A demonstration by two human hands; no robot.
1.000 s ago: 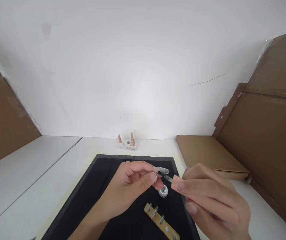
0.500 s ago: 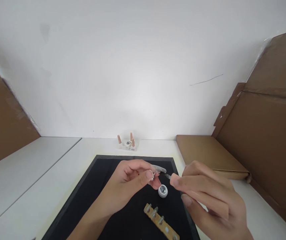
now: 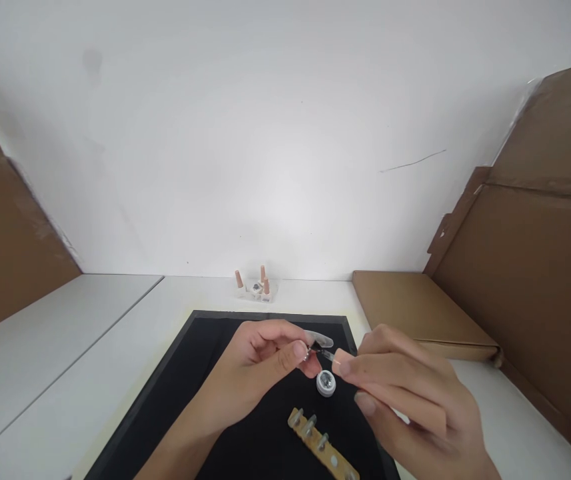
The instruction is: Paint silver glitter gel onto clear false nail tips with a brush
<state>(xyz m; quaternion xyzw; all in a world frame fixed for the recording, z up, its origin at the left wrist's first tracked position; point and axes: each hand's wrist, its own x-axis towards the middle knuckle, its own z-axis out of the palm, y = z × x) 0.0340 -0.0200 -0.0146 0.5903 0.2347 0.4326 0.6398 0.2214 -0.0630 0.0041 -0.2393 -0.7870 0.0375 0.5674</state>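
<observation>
My left hand [image 3: 260, 363] is closed on a clear, nail-shaped piece [image 3: 321, 339] with a small silvery part at the fingertips. Pinched in my right hand [image 3: 410, 393] is a brush with a peach cap [image 3: 338, 362]; its dark tip meets the silvery part near my left fingertips. Just below the fingers, a small round white jar [image 3: 326, 383] with a shiny grey centre rests on the black mat [image 3: 245, 433]. Nearer to me lies a tan strip [image 3: 322, 445] bearing several small clear pieces.
At the back of the white table [image 3: 305, 293], a clear holder [image 3: 260, 297] carries peach-capped bottles. A flat cardboard box [image 3: 415, 307] lies at the right, beside a tall cardboard panel [image 3: 540, 267]. Another cardboard panel [image 3: 5, 227] stands at the left.
My right hand has moved left with the brush, bringing its tip to my left fingertips. My left hand has hardly moved.
</observation>
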